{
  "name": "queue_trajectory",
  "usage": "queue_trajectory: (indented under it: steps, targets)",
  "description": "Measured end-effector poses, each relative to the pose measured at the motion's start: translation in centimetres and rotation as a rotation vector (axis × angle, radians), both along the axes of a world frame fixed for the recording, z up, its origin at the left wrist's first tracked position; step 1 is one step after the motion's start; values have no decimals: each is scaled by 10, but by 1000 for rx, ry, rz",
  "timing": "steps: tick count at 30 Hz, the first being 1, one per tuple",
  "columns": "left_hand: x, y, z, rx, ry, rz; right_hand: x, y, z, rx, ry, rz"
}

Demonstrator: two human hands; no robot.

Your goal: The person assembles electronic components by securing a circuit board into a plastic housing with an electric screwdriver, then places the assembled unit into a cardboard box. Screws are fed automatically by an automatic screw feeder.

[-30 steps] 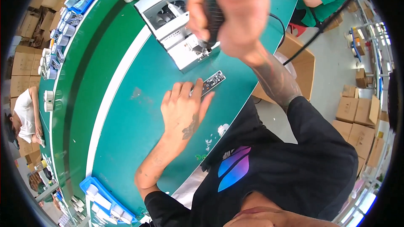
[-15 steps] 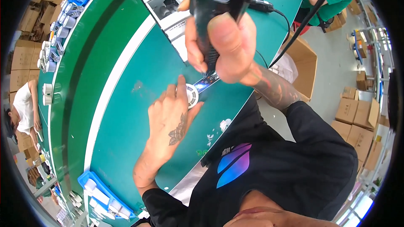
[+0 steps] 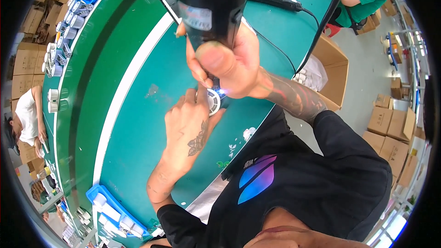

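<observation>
My right hand (image 3: 229, 66) is wrapped around a black electric screwdriver (image 3: 211, 7), held upright with its cable trailing to the right. A small light glows near its lower end, beside a dark circuit board (image 3: 223, 93) partly covered by my right hand. My left hand (image 3: 186, 124) lies low on the green table, fingers and thumb closed around a white round slotted part (image 3: 214, 103). That part sits against the board, directly under the screwdriver. The tool's tip is hidden, so I cannot tell whether it touches.
Behind the screwdriver lies another black handheld tool (image 3: 275, 1) with a cable. A blue tray (image 3: 91, 194) of white parts stands at the lower left. White round units (image 3: 53, 95) line the far side. An open cardboard box (image 3: 339, 76) and a person in green (image 3: 365, 0) are to the right.
My right hand and the screwdriver have shifted left, uncovering more of the black tool behind. The pale box behind the screwdriver now shows far less. My left hand has barely moved.
</observation>
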State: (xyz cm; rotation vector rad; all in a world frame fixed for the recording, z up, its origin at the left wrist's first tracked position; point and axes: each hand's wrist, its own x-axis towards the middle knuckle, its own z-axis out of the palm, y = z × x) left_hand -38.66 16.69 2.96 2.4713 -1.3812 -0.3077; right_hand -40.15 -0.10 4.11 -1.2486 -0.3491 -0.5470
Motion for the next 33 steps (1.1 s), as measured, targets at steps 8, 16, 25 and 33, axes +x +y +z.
queue_trajectory:
  steps: [8, 16, 25, 33]
  targets:
    - [1, 0, -4, -3, 15, -7, -12, 3, -10, 149, 23, 81]
    - [1, -1, -5, 0, -46, -21, -12, -32, 2, 144, -126, 8]
    - [-3, -3, -1, -23, -16, 8, 24, -51, 31, -133, -127, -264]
    - [0, 1, -4, -19, 27, 15, -4, -31, 30, -98, 43, -210]
